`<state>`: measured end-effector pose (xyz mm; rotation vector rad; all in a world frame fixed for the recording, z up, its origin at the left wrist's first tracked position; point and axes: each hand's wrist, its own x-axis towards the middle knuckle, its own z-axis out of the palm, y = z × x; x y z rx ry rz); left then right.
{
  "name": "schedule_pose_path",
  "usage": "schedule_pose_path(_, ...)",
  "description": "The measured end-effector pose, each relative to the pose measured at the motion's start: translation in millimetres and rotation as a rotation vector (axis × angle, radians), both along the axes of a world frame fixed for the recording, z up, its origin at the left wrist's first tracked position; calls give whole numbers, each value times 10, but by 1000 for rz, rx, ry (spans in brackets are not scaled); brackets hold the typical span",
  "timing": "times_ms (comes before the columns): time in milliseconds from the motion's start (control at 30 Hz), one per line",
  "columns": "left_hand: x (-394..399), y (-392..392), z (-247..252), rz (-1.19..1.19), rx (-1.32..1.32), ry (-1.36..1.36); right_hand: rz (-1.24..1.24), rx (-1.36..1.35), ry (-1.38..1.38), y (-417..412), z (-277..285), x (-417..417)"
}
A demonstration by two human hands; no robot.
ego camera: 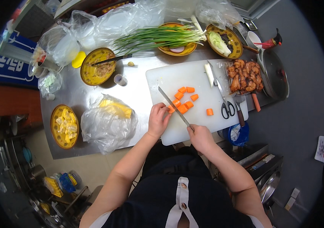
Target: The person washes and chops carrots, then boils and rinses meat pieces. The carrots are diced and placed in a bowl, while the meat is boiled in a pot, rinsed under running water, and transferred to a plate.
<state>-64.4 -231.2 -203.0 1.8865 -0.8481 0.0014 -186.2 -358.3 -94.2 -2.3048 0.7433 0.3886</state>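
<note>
My right hand grips the handle of a kitchen knife, whose blade slants up and left across the white cutting board. At the blade's left side, my left hand holds a piece of carrot with its fingertips. Several cut carrot chunks lie close to the blade's right side and above it. One chunk sits apart, farther right on the board. The knife's handle is mostly hidden inside my right fist.
Black-handled scissors and a scallion piece lie on the board's right side, near bagged marinated meat. Left are a plastic bag and a bowl of corn. Green onions rest across a bowl behind.
</note>
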Motion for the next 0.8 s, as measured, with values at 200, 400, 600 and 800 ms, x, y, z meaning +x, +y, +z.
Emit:
schedule_pose_path(200, 32, -37, -1, -59, 23, -132, 35, -17, 90, -10, 0, 16)
schedule_pose_path(400, 33, -71, -27, -56, 1, -142, 29, 18, 246, -29, 56, 122)
schedule_pose_path(600, 36, -86, -30, -82, 6, -136, -27, 54, 197, -13, -348, 296)
schedule_pose_path(800, 16, -76, 8, -68, 38, -27, -47, 143, 14, -118, -362, 243)
